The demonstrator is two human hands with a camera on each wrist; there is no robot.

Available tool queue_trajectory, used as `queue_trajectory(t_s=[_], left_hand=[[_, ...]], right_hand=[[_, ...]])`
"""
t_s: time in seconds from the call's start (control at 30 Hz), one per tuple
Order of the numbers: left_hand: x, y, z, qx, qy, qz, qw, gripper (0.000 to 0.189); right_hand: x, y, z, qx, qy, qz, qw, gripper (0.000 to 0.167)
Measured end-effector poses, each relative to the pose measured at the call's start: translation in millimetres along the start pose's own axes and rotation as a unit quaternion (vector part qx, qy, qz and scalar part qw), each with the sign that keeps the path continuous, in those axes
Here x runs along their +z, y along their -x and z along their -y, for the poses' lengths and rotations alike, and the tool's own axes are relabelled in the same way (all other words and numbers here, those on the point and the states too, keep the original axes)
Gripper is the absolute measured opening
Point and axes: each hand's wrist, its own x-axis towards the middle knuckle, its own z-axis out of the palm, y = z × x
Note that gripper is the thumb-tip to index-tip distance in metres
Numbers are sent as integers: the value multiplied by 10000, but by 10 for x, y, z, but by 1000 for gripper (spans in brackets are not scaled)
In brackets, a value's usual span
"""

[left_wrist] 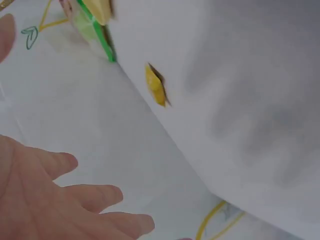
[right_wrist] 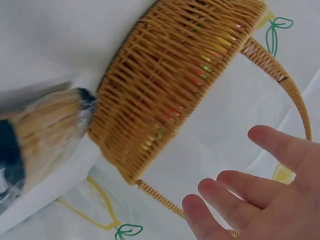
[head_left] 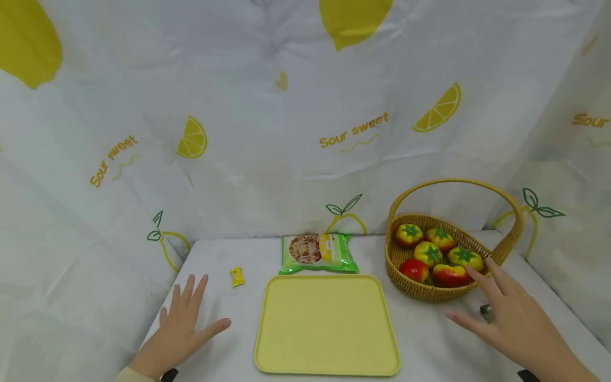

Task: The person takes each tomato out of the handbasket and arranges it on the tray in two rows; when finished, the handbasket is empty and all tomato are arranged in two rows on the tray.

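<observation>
Grips nothing with the left hand [head_left: 179, 323]; has it released, fingers and thumb spread, near the candy [head_left: 237, 276], on the table [head_left: 429, 347] left of the tray [head_left: 326, 323]. Grips nothing with the right hand [head_left: 515, 313] either; spreads its fingers near the basket [head_left: 415, 289], apart from the woven side in the right wrist view. Has six fruits [head_left: 428, 254] inside the basket, right of the tray, a packet [right_wrist: 47, 135] just beside it, and a green bag [head_left: 315, 252] behind the tray.
</observation>
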Motion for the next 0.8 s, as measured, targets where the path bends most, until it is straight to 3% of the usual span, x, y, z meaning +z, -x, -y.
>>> queue_trajectory(t_s=[0.2, 0.47, 0.8], left_hand=[[135, -216, -249, 411, 480, -26, 9980, 104], [405, -474, -521, -187, 1500, 340, 9879, 92], [483, -706, -712, -747, 1796, 711, 9783, 59]], right_hand=[[-95, -129, 96, 81, -281, -58, 9996, 115], [-93, -408, 168, -168, -708, 244, 9971, 97], [-43, -581, 200, -85, -310, 21, 9995, 75]])
